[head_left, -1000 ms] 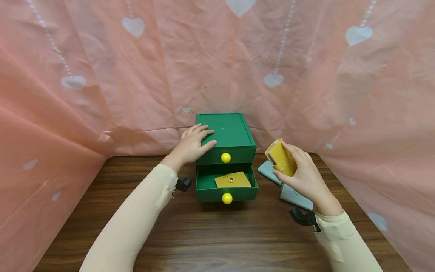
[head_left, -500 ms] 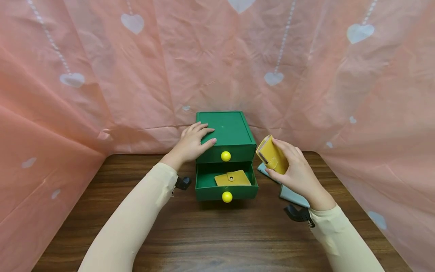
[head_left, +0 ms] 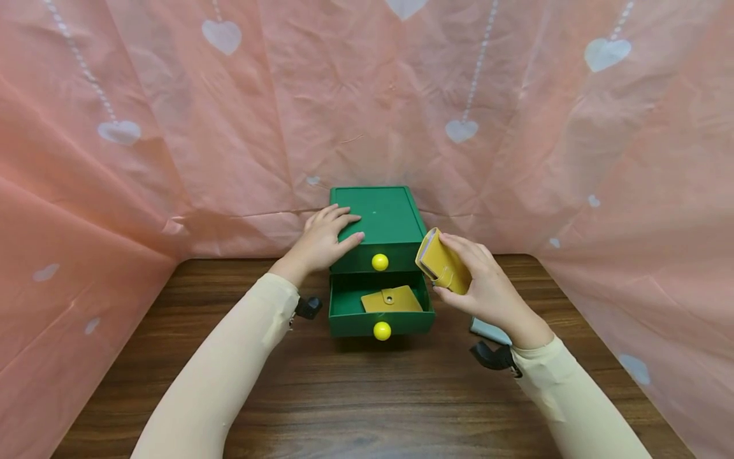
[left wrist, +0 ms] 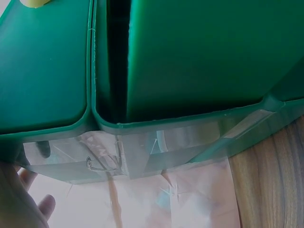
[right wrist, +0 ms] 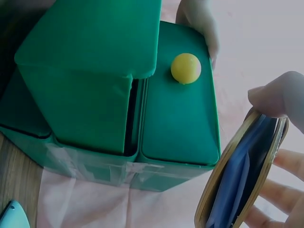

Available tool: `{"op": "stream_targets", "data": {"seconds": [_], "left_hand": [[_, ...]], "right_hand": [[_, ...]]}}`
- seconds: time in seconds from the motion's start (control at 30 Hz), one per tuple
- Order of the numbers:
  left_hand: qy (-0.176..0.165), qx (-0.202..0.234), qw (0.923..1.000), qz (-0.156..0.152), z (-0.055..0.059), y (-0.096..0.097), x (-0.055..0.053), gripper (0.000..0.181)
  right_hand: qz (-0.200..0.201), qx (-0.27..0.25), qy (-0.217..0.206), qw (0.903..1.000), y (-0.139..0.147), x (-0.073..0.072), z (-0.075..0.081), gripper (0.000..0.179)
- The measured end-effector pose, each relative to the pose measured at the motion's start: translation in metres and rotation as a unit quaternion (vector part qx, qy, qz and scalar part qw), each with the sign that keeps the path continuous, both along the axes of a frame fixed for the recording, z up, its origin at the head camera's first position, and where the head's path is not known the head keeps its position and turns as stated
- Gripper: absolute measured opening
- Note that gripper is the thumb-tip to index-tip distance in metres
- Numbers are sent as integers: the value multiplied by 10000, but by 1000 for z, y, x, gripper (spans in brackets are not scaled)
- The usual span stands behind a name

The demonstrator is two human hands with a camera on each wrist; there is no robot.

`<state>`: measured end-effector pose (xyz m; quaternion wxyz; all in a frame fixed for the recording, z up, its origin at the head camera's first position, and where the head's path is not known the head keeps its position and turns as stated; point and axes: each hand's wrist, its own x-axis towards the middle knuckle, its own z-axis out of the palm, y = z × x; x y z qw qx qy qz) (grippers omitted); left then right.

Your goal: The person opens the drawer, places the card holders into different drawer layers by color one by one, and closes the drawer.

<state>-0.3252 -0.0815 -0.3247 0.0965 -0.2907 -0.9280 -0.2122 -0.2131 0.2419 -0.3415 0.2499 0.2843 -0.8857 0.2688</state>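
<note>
A green chest of drawers [head_left: 378,217] stands at the back of the table, one lower drawer [head_left: 350,325] pulled out. Inside that drawer lies a yellow card holder [head_left: 406,301] with a snap strap. My left hand [head_left: 327,241] rests on the chest's top left edge, fingers spread. With my right hand [head_left: 484,284] I hold a second yellow card holder [head_left: 447,262] between thumb and fingers, tilted, at the chest's front right corner. Blue sleeves show between its covers [right wrist: 237,178] in the right wrist view. A yellow knob [head_left: 381,331] sits on the open drawer's front.
A light blue card holder [head_left: 489,331] lies on the wooden table [head_left: 367,395], partly behind my right hand and wrist. The upper drawer, with its yellow knob [head_left: 380,262], is closed. Pink cloth [head_left: 367,95] with white hearts hangs behind and at both sides.
My right hand has moved left with the yellow card holder, from over the light blue holders to the chest's right corner. The left hand has stayed on the chest.
</note>
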Motion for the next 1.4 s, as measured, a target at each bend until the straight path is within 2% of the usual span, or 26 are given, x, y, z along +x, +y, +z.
{"op": "stream_targets", "data": {"seconds": [0.23,0.83,1.1,1.4], "left_hand": [[-10,4,10000,-12,-1,-1,1,59],[23,40,10000,29,-3,-5,0,59],[0,-5,10000,72,-3,-3,0,60],[16,58,10000,65,-3,-1,1,59]], "right_hand": [[176,41,95,9998,-7,-2,-2,88],[693,302,-40,9971,-23,-5,-1,85],[1034,398,-374,9931,-28,-10,-1,83],[1627,544,-841,9816,-27,-17,0,84]]}}
